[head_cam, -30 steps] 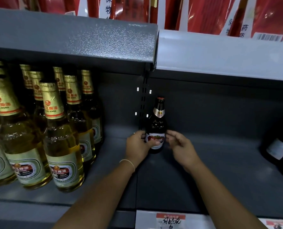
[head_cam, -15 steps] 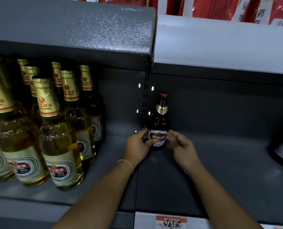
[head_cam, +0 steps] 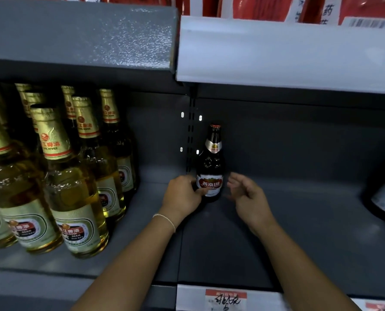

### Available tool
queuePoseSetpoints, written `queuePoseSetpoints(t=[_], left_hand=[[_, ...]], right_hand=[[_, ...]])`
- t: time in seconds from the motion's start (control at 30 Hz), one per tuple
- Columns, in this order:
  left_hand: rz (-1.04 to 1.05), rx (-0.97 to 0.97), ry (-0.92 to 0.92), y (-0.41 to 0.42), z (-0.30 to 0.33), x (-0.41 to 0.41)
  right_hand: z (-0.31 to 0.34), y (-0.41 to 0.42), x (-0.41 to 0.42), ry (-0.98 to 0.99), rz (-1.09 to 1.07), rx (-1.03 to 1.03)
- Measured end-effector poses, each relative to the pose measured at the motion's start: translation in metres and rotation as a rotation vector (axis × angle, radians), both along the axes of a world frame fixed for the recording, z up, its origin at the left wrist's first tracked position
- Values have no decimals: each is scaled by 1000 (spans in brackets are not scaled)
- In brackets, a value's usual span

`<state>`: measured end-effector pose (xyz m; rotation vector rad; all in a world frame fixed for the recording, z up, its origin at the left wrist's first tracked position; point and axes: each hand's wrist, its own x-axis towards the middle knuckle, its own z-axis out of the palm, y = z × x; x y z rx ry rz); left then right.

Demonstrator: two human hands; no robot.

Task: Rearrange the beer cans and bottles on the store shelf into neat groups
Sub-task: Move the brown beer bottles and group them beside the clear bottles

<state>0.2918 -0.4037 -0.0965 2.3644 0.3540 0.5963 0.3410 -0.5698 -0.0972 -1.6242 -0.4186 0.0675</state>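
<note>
We see the grey store shelf [head_cam: 299,232] running the full width, with the dark brown bottle [head_cam: 210,167] standing upright near its back wall, beside the slotted upright. Well to the left of that bottle stands a packed group of clear golden beer bottles [head_cam: 74,187] with gold foil necks. At the far right of it, a dark bottle [head_cam: 384,198] lies cut off by the frame edge. Our left hand [head_cam: 182,196] grips the brown bottle's lower body, thumb across the label. Our right hand [head_cam: 247,196] hangs just right of the bottle, apart from it, fingers loosely curled and holding nothing. Below the bottle, a handwritten price tag [head_cam: 226,299] sits on the shelf's front edge.
</note>
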Motion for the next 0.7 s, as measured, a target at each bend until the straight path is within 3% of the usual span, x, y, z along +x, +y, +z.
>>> queuePoseSetpoints(t=[0.1, 0.37, 0.7], left_hand=[[3, 70, 36, -17, 20, -10], [-304, 9, -205, -109, 49, 15], [-520, -58, -113, -239, 51, 77]], right_hand=[[10, -18, 3, -19, -30, 16], [45, -97, 4, -117, -194, 11], [64, -236, 23, -271, -509, 3]])
